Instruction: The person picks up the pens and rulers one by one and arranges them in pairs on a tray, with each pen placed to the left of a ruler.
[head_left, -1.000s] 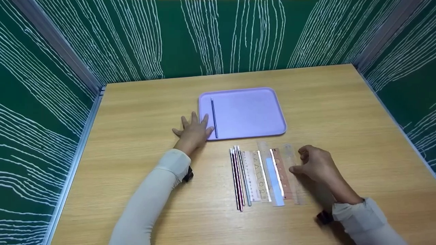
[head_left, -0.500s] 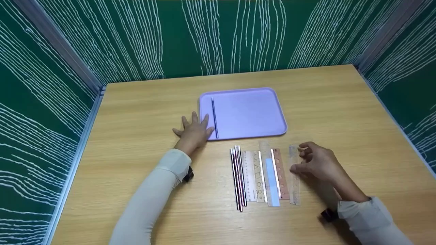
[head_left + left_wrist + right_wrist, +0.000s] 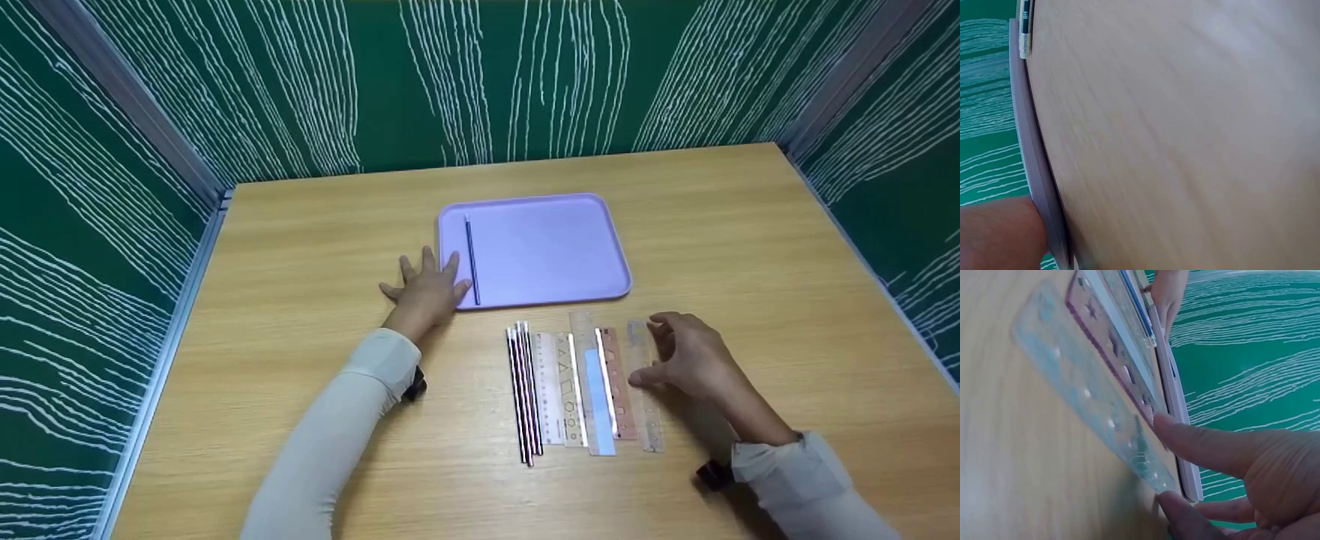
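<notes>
My left hand [image 3: 427, 289] lies with fingers spread over the left rim of a lilac tray [image 3: 547, 247]. A dark pencil [image 3: 472, 262] lies in the tray beside its thumb. My right hand [image 3: 694, 356] holds a clear ruler [image 3: 651, 424] between thumb and fingertip near its far end, at the right of a row. In the right wrist view the thumb [image 3: 1202, 444] is at one long edge of this ruler. Left of it lie a reddish stencil ruler [image 3: 619, 390], a ruler with a blue strip [image 3: 600, 405], two more clear rulers and several striped pencils [image 3: 525, 397].
The wooden table [image 3: 315, 225] carries everything, with the row just in front of the tray. Green walls [image 3: 502, 82] with white wavy lines stand behind and at both sides. In the left wrist view a pencil marked HB [image 3: 1024, 28] shows at the tray's edge.
The right hand and the clear ruler shift slightly right, then back left; the ruler straightens and then tilts a little. The left hand, tray and tray pencil stay put.
</notes>
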Demonstrator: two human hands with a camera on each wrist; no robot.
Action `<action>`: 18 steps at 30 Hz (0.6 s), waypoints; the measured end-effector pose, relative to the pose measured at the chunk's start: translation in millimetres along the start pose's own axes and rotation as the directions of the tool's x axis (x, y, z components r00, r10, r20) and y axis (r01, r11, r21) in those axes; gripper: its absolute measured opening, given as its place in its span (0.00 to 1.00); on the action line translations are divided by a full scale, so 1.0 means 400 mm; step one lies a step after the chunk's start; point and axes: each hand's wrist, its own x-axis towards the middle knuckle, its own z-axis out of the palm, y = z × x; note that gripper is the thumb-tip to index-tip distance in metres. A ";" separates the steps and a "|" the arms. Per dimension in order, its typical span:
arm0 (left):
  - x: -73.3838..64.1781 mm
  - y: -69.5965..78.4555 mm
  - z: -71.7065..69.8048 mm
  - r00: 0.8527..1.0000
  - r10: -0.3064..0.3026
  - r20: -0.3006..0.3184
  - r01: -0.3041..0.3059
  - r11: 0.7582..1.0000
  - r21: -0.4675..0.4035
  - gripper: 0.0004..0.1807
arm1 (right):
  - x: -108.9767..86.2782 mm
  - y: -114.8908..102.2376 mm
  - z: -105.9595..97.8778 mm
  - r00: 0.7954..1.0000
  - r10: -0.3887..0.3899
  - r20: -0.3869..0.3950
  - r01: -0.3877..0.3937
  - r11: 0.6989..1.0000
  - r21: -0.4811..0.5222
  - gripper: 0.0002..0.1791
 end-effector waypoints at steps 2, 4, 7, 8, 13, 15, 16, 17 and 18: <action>0.000 -0.001 0.000 1.000 0.002 -0.001 -0.002 1.000 0.000 0.36 | 0.002 -0.002 0.009 1.000 -0.007 -0.014 0.006 1.000 -0.010 0.58; 0.000 -0.002 -0.001 1.000 0.004 -0.001 -0.004 1.000 0.001 0.36 | 0.003 -0.003 0.015 1.000 -0.010 -0.023 0.010 1.000 -0.015 0.57; -0.001 -0.002 -0.002 1.000 0.005 -0.004 -0.005 1.000 0.001 0.36 | 0.003 -0.002 0.019 1.000 -0.010 -0.023 0.010 1.000 -0.011 0.55; -0.002 -0.002 -0.002 1.000 0.004 -0.004 -0.004 1.000 0.000 0.36 | 0.002 -0.002 0.019 1.000 -0.009 -0.021 0.009 1.000 -0.011 0.55; -0.003 -0.001 -0.003 1.000 0.006 -0.007 -0.006 1.000 0.019 0.36 | 0.003 -0.002 0.018 1.000 -0.019 -0.017 0.019 1.000 -0.001 0.52; -0.002 0.000 -0.002 1.000 0.008 -0.011 -0.008 1.000 0.026 0.36 | 0.003 -0.002 0.018 1.000 -0.024 -0.019 0.024 1.000 0.005 0.50; -0.002 0.000 -0.002 1.000 0.008 -0.011 -0.008 1.000 0.030 0.36 | 0.004 -0.002 0.018 0.999 -0.025 -0.020 0.025 1.000 0.009 0.50; -0.002 -0.001 -0.002 1.000 0.008 -0.013 -0.008 0.999 0.031 0.36 | 0.003 -0.002 0.018 0.999 -0.027 -0.023 0.027 1.000 0.012 0.49; -0.002 -0.001 -0.001 1.000 0.007 -0.011 -0.006 1.000 0.030 0.36 | 0.004 -0.001 0.018 0.999 -0.025 -0.026 0.026 1.000 0.015 0.48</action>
